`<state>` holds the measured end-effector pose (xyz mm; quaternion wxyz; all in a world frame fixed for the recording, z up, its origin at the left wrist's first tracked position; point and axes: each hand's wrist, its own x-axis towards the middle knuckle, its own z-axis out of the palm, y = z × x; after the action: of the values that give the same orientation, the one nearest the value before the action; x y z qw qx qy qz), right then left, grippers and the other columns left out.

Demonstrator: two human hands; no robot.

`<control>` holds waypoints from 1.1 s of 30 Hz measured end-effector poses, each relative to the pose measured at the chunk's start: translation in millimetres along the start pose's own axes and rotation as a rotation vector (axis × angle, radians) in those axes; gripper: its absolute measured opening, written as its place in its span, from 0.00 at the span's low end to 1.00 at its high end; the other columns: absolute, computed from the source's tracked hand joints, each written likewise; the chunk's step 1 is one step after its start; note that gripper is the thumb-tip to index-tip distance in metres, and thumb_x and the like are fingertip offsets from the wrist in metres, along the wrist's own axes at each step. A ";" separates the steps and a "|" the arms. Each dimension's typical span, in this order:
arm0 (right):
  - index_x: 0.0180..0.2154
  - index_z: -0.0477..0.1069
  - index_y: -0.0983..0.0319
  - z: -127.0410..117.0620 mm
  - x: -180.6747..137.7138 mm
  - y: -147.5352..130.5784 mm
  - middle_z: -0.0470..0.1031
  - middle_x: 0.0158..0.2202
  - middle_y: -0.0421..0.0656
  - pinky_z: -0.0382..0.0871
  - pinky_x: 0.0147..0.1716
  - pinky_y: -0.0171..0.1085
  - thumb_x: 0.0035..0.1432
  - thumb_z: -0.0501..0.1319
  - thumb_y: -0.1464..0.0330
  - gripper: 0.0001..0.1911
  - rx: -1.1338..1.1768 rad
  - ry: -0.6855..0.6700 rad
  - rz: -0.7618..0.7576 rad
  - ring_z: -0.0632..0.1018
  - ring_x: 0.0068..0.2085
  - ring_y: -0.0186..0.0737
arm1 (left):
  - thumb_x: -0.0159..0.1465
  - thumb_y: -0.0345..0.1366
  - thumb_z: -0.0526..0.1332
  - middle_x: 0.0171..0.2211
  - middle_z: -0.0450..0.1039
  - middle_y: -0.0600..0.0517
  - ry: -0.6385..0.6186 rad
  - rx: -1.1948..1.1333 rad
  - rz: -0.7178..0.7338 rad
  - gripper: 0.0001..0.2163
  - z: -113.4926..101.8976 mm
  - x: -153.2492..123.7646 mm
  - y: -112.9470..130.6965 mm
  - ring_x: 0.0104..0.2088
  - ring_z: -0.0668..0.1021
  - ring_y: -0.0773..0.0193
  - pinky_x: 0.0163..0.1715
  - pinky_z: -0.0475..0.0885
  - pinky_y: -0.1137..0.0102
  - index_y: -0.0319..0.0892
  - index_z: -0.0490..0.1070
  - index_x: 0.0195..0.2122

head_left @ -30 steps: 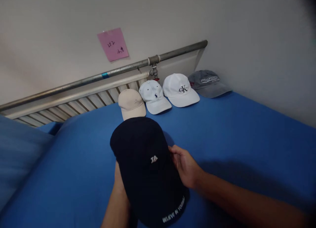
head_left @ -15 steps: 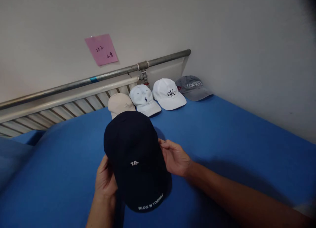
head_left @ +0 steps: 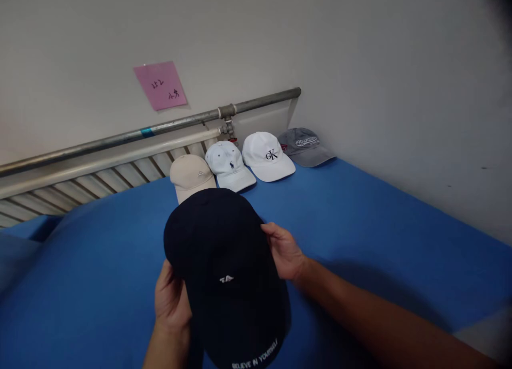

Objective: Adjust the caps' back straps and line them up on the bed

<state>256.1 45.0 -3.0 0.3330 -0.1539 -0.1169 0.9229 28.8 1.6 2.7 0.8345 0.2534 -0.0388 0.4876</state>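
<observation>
A dark navy baseball cap (head_left: 224, 251) is held up in front of me, its brim toward me with white lettering "BELIEVE IN YOURSELF" and a small white emblem on the front. My left hand (head_left: 172, 299) grips its left side, and my right hand (head_left: 283, 250) pinches its right side; some fingers are hidden behind or under the cap. Beyond it, caps stand in a row: a beige cap (head_left: 191, 173), partly covered by the navy one, a pale blue-white cap (head_left: 228, 163) with a small dark logo, a white cap (head_left: 267, 158) lettered "CK", and a grey cap (head_left: 306, 147).
The caps rest on a blue-covered surface (head_left: 360, 219) against the wall. A white radiator (head_left: 120, 171) and a metal pipe (head_left: 264, 99) run along the back. A pink handwritten note (head_left: 160, 86) is stuck on the wall above.
Both hands still hold the navy cap; it sits a little lower in view, its brim shifted down and right. The row of caps and the wall have shifted slightly with the camera.
</observation>
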 end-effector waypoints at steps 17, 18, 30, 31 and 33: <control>0.29 0.77 0.62 7.1 3.9 -3.5 0.78 0.24 0.38 0.69 0.43 0.36 0.58 0.58 0.59 0.16 0.152 0.073 -0.045 0.77 0.29 0.35 | 0.72 0.39 0.42 0.54 0.71 0.53 0.188 -0.069 0.096 0.21 1.7 6.8 -5.5 0.57 0.70 0.71 0.62 0.51 0.73 0.42 0.71 0.53; 0.31 0.78 0.61 8.1 4.5 -3.0 0.78 0.25 0.38 0.68 0.45 0.36 0.59 0.57 0.58 0.16 0.146 0.084 -0.044 0.77 0.30 0.36 | 0.72 0.38 0.42 0.54 0.71 0.54 0.196 -0.064 0.098 0.21 2.7 6.6 -5.6 0.56 0.71 0.72 0.62 0.52 0.74 0.43 0.72 0.53; 0.37 0.77 0.60 4.7 11.2 4.4 0.79 0.32 0.41 0.64 0.51 0.41 0.55 0.60 0.55 0.17 0.016 0.140 -0.071 0.77 0.41 0.42 | 0.60 0.41 0.62 0.41 0.80 0.57 0.398 -0.005 0.127 0.10 13.1 2.5 -8.3 0.44 0.80 0.66 0.46 0.71 0.77 0.50 0.79 0.42; 0.38 0.76 0.60 5.5 11.2 5.2 0.79 0.33 0.42 0.64 0.51 0.42 0.56 0.60 0.54 0.18 0.014 0.140 -0.063 0.77 0.42 0.42 | 0.58 0.44 0.64 0.40 0.81 0.56 0.445 0.003 0.133 0.11 12.9 2.0 -9.4 0.42 0.81 0.64 0.43 0.73 0.76 0.51 0.79 0.41; 0.41 0.76 0.61 7.2 11.1 7.5 0.79 0.34 0.42 0.65 0.51 0.41 0.57 0.58 0.54 0.20 0.033 0.164 -0.036 0.77 0.42 0.42 | 0.55 0.51 0.65 0.36 0.82 0.55 0.526 0.019 0.126 0.13 11.4 -1.1 -11.6 0.38 0.82 0.60 0.36 0.76 0.73 0.53 0.80 0.37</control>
<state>241.0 45.8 -0.9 0.3607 -0.2211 -0.0766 0.9028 39.9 -9.0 7.7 0.7816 0.1232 0.1681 0.5880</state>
